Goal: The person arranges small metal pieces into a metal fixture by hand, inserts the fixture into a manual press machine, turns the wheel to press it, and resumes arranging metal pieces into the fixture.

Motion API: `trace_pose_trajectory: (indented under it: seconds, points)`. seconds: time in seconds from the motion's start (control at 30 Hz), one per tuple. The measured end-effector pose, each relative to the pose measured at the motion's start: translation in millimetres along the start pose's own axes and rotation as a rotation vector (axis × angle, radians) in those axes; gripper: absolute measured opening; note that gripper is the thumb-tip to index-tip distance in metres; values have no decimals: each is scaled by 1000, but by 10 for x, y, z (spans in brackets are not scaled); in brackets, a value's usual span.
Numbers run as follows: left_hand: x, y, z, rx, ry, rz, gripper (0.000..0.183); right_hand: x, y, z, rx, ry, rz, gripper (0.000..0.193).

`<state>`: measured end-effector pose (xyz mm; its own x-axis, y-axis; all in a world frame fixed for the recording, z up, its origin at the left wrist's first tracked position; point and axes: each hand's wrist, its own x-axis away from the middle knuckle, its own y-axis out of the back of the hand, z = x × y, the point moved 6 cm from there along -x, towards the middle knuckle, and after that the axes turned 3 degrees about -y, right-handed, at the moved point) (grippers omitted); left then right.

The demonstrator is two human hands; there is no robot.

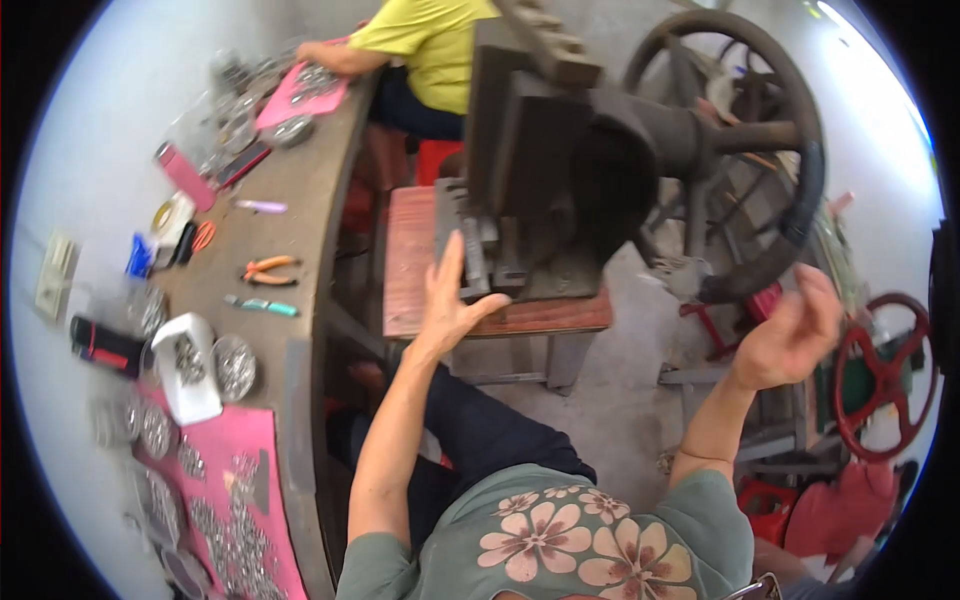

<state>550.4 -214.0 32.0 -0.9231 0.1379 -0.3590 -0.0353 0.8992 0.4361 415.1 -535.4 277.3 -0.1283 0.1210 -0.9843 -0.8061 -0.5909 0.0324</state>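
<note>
A dark metal hand press [540, 150] stands on a reddish wooden stool top [410, 270]. My left hand [447, 305] is at the near left of its base, index finger pointing up and thumb spread to the right. The fingertips lie beside the small metal fixture [472, 255] under the press; whether they touch it I cannot tell. Below the rim of the press's large dark handwheel [815, 150], my right hand [795, 335] is raised, slightly blurred, with loosely bent fingers and nothing visible in it.
At left, a long table [290, 215] carries orange-handled pliers [270, 270], a teal-handled tool [262, 306], a white scoop [190, 400] and small metal parts [235, 535] on a pink sheet. A co-worker in a yellow shirt [430, 50] sits beyond. A red handwheel [885, 375] stands right.
</note>
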Motion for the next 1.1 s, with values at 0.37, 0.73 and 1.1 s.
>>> trace_pose_trajectory:
  seconds: [0.37, 0.73, 1.1]
  points:
    - [131, 125, 109, 69, -63, -63, 100, 937, -392, -1125, -145, -837, 49, 25]
    - [-172, 177, 118, -182, -83, 93, 101, -946, -698, -1181, -213, -649, 581, 42]
    - [-302, 155, 290, -212, -28, 110, 99, -1515, -1203, -1263, -318, -636, 878, 31]
